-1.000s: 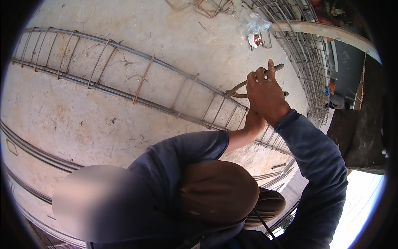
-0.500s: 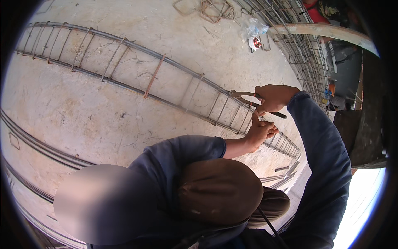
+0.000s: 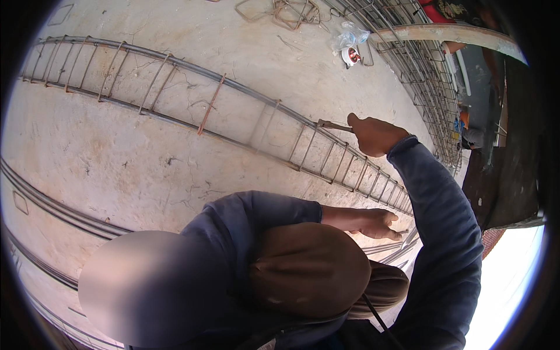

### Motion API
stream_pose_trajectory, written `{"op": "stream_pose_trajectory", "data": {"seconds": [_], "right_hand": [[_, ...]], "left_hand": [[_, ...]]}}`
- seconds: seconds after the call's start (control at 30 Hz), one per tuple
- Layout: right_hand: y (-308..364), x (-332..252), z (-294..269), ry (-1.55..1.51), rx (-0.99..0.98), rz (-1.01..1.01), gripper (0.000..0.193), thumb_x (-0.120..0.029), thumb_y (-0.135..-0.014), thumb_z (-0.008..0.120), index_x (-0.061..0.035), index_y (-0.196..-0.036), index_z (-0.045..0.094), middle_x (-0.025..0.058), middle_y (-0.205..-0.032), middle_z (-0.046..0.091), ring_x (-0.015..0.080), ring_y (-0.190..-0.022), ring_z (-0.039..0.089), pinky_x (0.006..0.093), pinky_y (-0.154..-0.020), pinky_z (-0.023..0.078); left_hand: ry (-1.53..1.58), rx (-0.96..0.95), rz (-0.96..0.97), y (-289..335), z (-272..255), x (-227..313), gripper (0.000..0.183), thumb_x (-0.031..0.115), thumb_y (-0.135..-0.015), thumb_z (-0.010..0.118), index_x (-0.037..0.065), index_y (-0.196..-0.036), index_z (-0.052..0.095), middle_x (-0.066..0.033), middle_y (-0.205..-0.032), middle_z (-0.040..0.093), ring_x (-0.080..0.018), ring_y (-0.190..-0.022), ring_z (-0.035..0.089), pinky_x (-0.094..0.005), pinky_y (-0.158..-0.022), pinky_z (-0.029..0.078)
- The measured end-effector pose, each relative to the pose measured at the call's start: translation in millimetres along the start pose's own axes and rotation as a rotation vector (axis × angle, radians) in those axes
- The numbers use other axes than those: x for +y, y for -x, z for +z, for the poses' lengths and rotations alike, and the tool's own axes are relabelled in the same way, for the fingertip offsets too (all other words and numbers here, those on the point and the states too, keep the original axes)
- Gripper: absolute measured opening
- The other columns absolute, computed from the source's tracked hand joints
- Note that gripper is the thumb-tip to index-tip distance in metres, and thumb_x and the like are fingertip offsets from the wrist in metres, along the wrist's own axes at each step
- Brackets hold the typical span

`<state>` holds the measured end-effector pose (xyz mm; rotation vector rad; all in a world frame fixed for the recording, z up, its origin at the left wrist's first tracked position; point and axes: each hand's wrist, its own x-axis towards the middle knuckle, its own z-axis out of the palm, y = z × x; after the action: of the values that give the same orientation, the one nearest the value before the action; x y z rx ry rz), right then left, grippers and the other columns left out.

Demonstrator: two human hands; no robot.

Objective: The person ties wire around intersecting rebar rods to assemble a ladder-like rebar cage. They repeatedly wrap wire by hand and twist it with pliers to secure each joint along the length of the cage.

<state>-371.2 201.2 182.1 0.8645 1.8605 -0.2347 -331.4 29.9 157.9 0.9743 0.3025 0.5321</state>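
My right hand (image 3: 376, 136) is closed round the handles of a pair of pincers (image 3: 335, 125). The pincers' jaws meet the far long bar of a rebar cage (image 3: 233, 85), where a stirrup crosses it. That cage lies slantwise over the floor, its stirrups spaced like ladder rungs. Nearer to me, my left hand (image 3: 367, 223) reaches low beyond my knee, clear of the cage, thumb and fingers apart. Its fingertips are beside some loose bars (image 3: 396, 251) on the floor, and I make out nothing held in them.
More finished cages (image 3: 408, 64) are stacked at the far right, with a wooden beam (image 3: 449, 34) across them. Bent stirrups (image 3: 297, 13), a clear plastic bag (image 3: 350, 36) and a white tub (image 3: 350, 56) lie on the far side. Long bars (image 3: 58, 201) run along the near left.
My left hand has left the cage and dropped nearer to me, its fingers parting. The pincers' handles, spread before, are now together in my right hand, and the jaws stay at the bar.
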Motion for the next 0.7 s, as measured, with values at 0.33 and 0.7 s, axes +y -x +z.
{"op": "stream_pose_trajectory", "data": {"seconds": [0.33,0.7], "right_hand": [[17,31,28,0.584,0.565,-0.267,0.028,-0.021,-0.092,0.069,-0.0052,-0.115,0.064,0.0106,-0.107,0.064,0.0259,-0.099,0.068,0.0398,-0.089,0.051],[34,40,71,0.021,0.342,-0.015,0.032,-0.012,-0.089,0.072,0.0034,-0.114,0.060,0.0242,-0.088,0.074,0.0402,-0.086,0.076,0.0507,-0.075,0.061]], "left_hand": [[-0.855,0.958,0.237,78,-193,28,0.063,0.028,-0.072,0.098,0.002,-0.120,0.066,-0.0163,-0.119,0.072,-0.0309,-0.107,0.072,-0.0418,-0.089,0.058],[-0.925,0.315,-0.126,20,-184,1,0.038,0.035,-0.100,0.078,0.002,-0.119,0.076,-0.0180,-0.105,0.080,-0.0312,-0.104,0.077,-0.0476,-0.089,0.059]]}}
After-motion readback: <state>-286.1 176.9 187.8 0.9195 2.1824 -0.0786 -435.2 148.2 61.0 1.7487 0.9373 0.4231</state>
